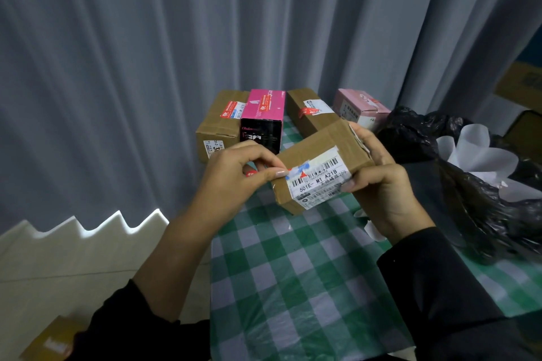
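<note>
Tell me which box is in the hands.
The brown box with the white barcode label: the left hand and right hand hold it above the checked cloth. The four boxes behind it stand on that cloth, untouched.

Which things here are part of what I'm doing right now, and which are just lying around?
In hand: small cardboard box, shipping label, left hand, right hand.
Lying about: brown box, pink-and-black box, second brown box, pale pink box, black bag, checked tablecloth.
</note>
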